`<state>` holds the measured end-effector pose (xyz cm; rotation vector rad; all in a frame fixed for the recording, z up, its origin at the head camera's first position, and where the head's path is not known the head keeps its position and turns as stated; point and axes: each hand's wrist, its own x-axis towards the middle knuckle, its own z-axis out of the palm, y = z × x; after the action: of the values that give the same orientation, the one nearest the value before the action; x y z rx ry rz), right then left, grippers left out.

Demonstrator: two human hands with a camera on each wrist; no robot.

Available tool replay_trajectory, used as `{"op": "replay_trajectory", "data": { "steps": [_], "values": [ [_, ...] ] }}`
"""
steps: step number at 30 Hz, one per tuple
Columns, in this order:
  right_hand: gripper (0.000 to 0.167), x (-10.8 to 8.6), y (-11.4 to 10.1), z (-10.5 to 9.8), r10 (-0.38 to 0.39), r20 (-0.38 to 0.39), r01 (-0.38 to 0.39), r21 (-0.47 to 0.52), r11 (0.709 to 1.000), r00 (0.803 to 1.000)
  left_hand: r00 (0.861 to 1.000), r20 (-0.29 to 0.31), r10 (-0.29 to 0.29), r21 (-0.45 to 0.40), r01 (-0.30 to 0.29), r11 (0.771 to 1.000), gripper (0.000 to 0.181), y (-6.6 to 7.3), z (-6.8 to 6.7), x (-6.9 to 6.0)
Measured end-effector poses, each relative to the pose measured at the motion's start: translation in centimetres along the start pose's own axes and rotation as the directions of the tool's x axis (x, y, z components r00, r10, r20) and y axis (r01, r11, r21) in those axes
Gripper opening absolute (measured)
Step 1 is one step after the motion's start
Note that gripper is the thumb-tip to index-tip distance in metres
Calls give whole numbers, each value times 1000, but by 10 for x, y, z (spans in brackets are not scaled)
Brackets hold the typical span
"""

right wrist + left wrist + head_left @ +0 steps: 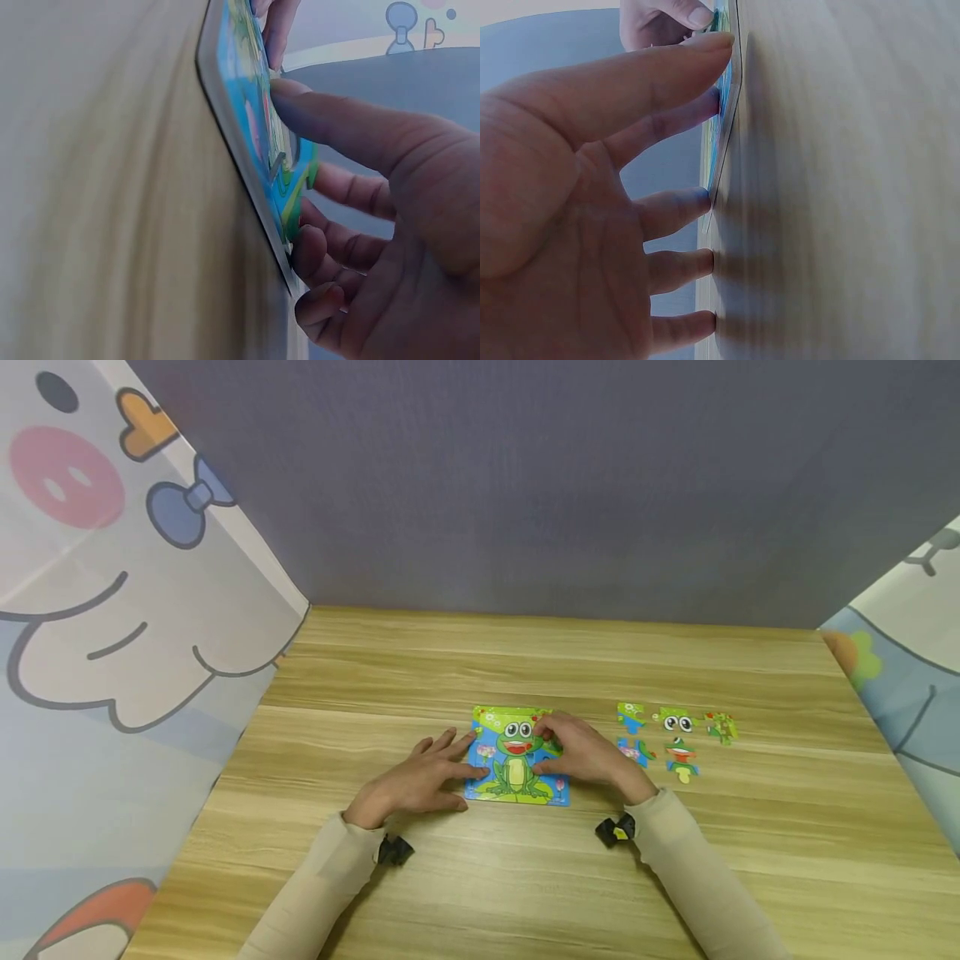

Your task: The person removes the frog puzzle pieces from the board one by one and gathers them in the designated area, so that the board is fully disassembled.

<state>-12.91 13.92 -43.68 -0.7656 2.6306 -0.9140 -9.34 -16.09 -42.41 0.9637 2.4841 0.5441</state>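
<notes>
A square frog jigsaw puzzle (517, 785) lies flat on the table, mostly filled with its green frog picture. My left hand (431, 777) is spread at its left side. Its thumb and nearer fingertips touch the board's edge, and other fingertips meet the tabletop, as the left wrist view shows. My right hand (577, 747) is over the puzzle's right part. Between its thumb and fingers it pinches a blue and green puzzle piece (296, 184), tilted up from the board. In the head view that piece is mostly hidden by the hand.
Several loose puzzle pieces lie to the right of the board: one with the frog's eyes (677, 722), one with a red mouth (681, 752) and others around them. A grey panel (562, 510) rises behind the wood-grain table (450, 652). Cartoon-printed walls flank it.
</notes>
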Motion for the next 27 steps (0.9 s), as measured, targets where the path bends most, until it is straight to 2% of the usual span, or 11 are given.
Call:
{"op": "replay_trajectory", "data": {
  "steps": [4, 12, 18, 27],
  "values": [
    [45, -3, 0, -1, -22, -34, 22, -16, 1000, 999, 1000, -1, -3, 0, 3, 1000, 53, -1, 0, 0],
    [47, -17, 2, -11, -26, -91, 19, -80, 997, 996, 1000, -5, -2, 4, 2, 1000, 53, -2, 2, -2],
    [46, -32, 12, -23, -60, -129, 47, -103, 994, 990, 1000, -11, -3, 5, 3, 1000, 53, -2, 2, -2],
    [46, -62, 37, -42, -37, -194, 15, -112, 994, 980, 1000, -12, -2, 2, 2, 1000, 53, -2, 1, -2]
  ]
}}
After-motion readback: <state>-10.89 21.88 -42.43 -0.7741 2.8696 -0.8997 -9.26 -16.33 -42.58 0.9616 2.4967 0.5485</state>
